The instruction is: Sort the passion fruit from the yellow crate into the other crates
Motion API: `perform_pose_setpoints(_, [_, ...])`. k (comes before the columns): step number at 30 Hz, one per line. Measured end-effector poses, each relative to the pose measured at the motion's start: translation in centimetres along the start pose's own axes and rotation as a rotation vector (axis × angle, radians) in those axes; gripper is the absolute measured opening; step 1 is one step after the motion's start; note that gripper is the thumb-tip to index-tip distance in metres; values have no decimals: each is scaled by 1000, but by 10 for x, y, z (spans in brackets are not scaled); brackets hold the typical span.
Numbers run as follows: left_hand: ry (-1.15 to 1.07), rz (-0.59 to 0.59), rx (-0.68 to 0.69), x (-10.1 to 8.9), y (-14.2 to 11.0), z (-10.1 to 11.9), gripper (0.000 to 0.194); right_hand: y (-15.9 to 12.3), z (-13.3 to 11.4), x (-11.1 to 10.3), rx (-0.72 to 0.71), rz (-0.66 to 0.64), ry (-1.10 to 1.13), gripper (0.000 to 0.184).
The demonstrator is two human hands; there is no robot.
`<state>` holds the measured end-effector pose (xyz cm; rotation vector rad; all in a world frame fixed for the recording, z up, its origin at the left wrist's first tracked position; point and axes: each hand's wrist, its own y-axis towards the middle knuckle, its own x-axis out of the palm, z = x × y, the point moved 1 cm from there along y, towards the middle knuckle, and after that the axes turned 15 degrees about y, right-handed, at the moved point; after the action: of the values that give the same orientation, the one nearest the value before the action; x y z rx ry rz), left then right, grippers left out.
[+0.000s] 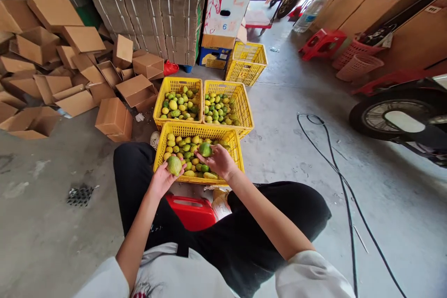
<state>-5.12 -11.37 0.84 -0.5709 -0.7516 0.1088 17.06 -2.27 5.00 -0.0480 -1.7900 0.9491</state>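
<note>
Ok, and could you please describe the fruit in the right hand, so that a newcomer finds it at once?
Start at the yellow crate nearest to the camera. Over it, the right hand holds one dark green fruit. It is clearly a deeper green than the pale yellowish-green fruit in the left hand.
</note>
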Motion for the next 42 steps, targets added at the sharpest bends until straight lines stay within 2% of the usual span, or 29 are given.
perform_pose_setpoints(3, [-7, 12, 24, -12, 3, -9, 37, -4, 10, 8, -63, 124, 2, 7])
perform_pose_setpoints(8, [-57, 15, 92, -15, 2, -17, 33, -2, 15, 6, -114, 178, 1, 23])
perform_pose_setpoints(10, [-81, -18, 97, -9, 1, -17, 33, 2, 17, 0, -103, 121, -44, 23])
perform_pose_setpoints(12, [-93, -34, 83, -2, 1, -18, 29, 5, 24, -10, -128, 2, -63, 25])
perform_pose_setpoints(15, [-113, -8, 43, 7, 4, -20, 21, 7, 39, -34, -166, -177, -20, 33])
perform_pose_setpoints(17, [-141, 20, 10, 14, 9, -23, 22, 7, 49, -52, -166, -255, 15, 44])
perform_pose_setpoints(20, [-169, 67, -34, 25, 18, -29, 31, 5, 56, -71, -190, -265, -13, 50])
perform_pose_setpoints(23, [-127, 116, -78, 29, 22, -35, 27, 3, 55, -79, -207, -202, -93, 52])
perform_pose_setpoints(27, [-62, 143, -108, 22, 21, -40, 17, 5, 57, -83, -209, -71, -37, 43])
perform_pose_setpoints(33, [-45, 125, -91, 17, 22, -42, 13, 11, 63, -78, -168, -86, 49, 33])
perform_pose_setpoints(39, [-164, 51, -109, 15, 24, -48, 38, -6, 48, -69, -185, -220, 70, 44])
perform_pose_setpoints(42, [-184, 20, -131, 13, 27, -52, 46, -9, 45, -72, -212, -223, 89, 48])
